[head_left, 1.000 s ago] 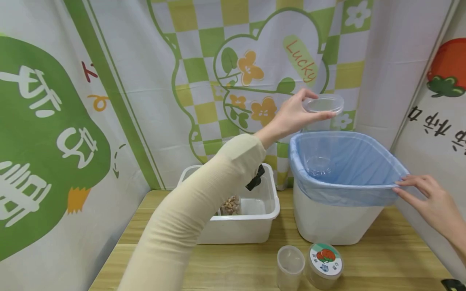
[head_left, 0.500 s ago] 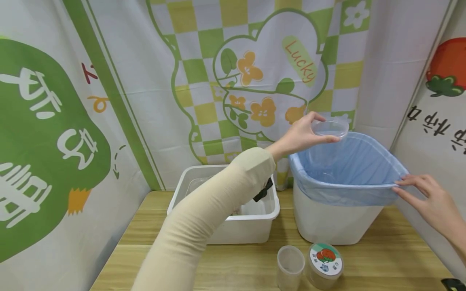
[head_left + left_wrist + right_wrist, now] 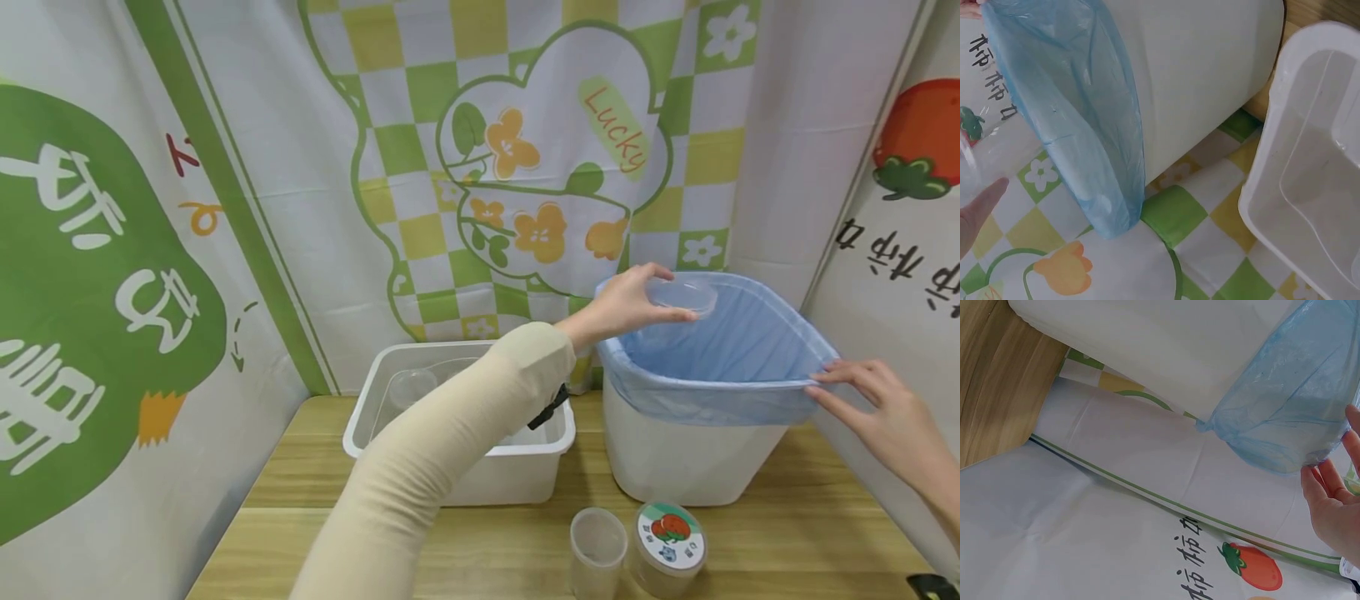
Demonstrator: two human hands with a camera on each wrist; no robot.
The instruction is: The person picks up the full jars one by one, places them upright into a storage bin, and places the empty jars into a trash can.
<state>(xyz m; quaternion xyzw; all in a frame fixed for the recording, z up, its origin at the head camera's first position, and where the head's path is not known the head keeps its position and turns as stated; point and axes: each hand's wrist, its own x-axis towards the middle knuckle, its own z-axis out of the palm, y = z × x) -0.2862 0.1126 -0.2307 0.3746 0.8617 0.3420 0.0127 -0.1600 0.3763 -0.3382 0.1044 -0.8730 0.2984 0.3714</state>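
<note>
One clear plastic lid [image 3: 681, 294] pinched flat between thumb and fingertips of the left hand [image 3: 626, 302], hanging just over the far left corner of the lined bin [image 3: 697, 454], inside the blue bag [image 3: 720, 350] rim line. Right hand [image 3: 877, 412] off at the opposite corner, fingers lying fairly straight along the bag's folded edge, pressing it against the rim, not really clamped round anything.

Below and nearer than the left hand: white tub [image 3: 457, 467] on the worktop [image 3: 810, 533], with another clear container sitting inside. Nearer still, almost under the left forearm: open clear cup [image 3: 597, 546] touching or just beside a lidded jar with a tomato sticker [image 3: 670, 537].

Possible trouble, just guessing: lid so close to the corner, could clip the rim and bounce out behind the bin or into the tub. Bag looks thin, might slip off the rim if the right hand eases up. Sleeve sweeping back could also knock that open cup over.
</note>
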